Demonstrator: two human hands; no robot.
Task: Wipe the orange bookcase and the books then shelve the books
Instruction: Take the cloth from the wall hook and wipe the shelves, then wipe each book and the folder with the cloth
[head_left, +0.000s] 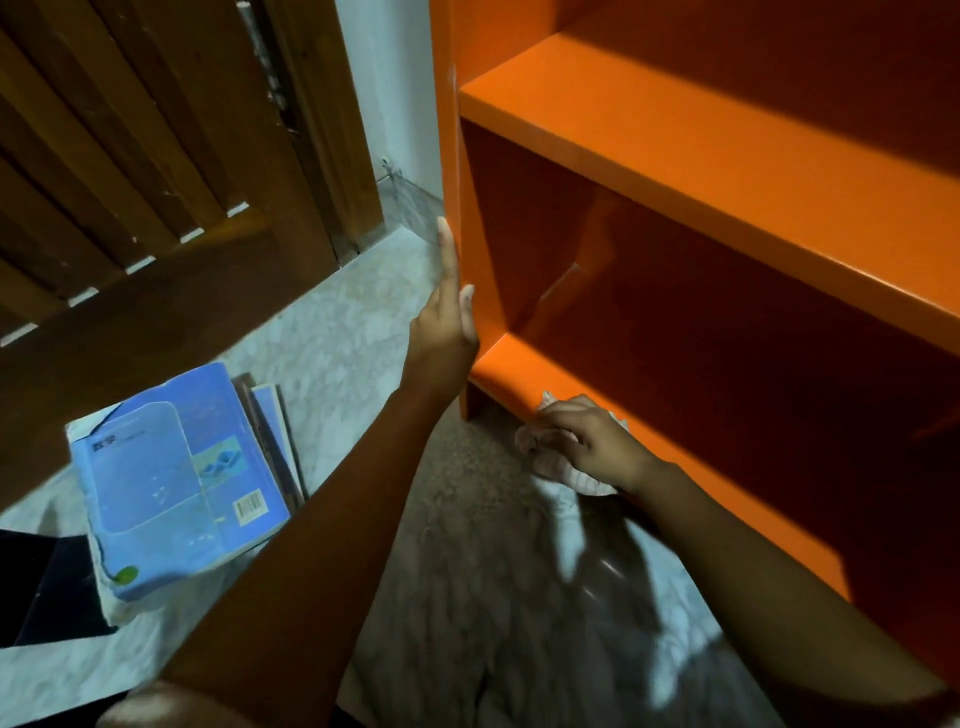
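Wiping looks to be under way at the bottom of the orange bookcase: the right hand is closed around a crumpled cloth, pressed at the front edge of the lowest shelf, which runs from near-left to far-right. The left hand lies open and flat against the bookcase's left side panel, holding nothing. The books sit stacked on the floor, left of both hands and nearer the left, top book's long axis pointing away.
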